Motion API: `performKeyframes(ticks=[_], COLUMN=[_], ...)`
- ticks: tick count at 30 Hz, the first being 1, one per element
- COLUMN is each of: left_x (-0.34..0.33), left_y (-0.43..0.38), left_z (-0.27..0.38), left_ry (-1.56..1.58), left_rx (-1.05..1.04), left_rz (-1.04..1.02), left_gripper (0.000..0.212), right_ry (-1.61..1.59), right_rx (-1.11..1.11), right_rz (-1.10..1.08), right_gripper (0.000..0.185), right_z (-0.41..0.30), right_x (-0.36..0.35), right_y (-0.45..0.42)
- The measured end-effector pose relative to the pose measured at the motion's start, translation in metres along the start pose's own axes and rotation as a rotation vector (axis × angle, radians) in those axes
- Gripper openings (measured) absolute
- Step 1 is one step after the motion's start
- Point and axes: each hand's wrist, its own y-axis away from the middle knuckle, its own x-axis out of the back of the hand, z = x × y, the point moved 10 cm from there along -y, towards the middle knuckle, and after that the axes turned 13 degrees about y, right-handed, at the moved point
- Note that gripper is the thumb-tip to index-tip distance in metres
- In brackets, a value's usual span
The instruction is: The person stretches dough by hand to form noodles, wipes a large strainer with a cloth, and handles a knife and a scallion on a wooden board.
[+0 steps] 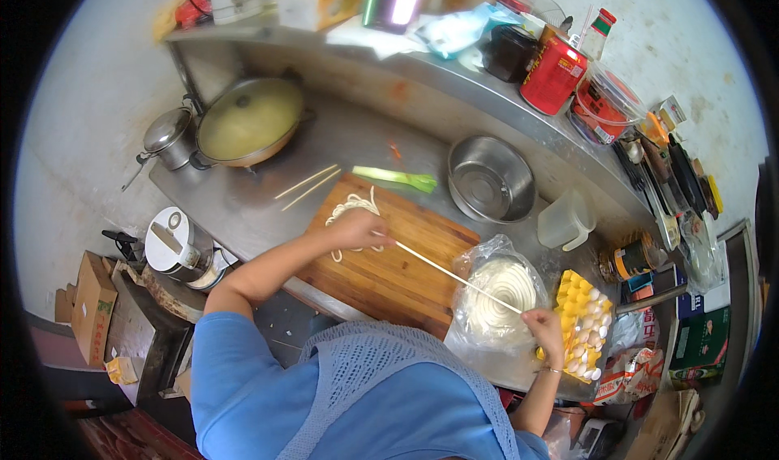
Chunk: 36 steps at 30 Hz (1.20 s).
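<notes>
A thin dough strand (447, 272) is stretched taut between my two hands. My left hand (363, 229) pinches one end above the wooden cutting board (395, 265), beside a small pile of dough strands (353, 204). The fingers of my right hand (543, 328) close on the other end, at the right of the coiled dough rope (499, 296). That coil lies in a spiral inside a clear plastic bag (471, 332), which touches the board's right edge. Part of the pile is hidden under my left hand.
A leek stalk (395, 178) and two chopsticks (310, 187) lie behind the board. Farther back are a lidded wok (249, 119), a metal basin (492, 179) and a plastic jug (566, 219). An egg tray (569, 289) sits at the right. A crowded steel shelf (475, 73) overhangs the counter.
</notes>
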Motion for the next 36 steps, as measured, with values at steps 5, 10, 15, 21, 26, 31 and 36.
performKeyframes(ticks=[5, 10, 15, 21, 26, 31, 36], left_x=[0.081, -0.014, -0.155, -0.128, -0.059, 0.012, 0.08], left_y=[0.035, -0.007, -0.048, -0.049, -0.029, 0.0, 0.033], left_z=[-0.058, -0.013, 0.112, 0.135, 0.096, 0.029, -0.019], left_ry=[0.239, -0.311, 0.305, 0.272, 0.123, -0.183, -0.25], left_rx=[0.366, 0.105, -0.247, -0.113, -0.072, -0.071, 0.225], left_rz=[0.595, 0.373, -0.092, -0.083, 0.047, 0.118, 0.509], left_gripper=[0.022, 0.019, 0.049, 0.039, 0.041, 0.042, 0.039], right_ry=[0.007, 0.167, 0.199, 0.136, 0.235, 0.325, 0.376], right_rx=[-0.028, 0.118, 0.297, 0.322, 0.31, 0.176, 0.097], right_rz=[0.058, 0.011, -0.165, -0.116, -0.05, -0.055, -0.001], right_gripper=[0.015, 0.029, 0.033, 0.016, 0.014, 0.019, 0.023], right_z=[0.058, 0.002, -0.082, -0.137, -0.099, -0.065, -0.017], right_x=[0.009, -0.045, -0.09, -0.068, -0.035, 0.01, 0.007], right_y=[-0.013, -0.025, -0.021, 0.01, 0.01, 0.01, -0.016])
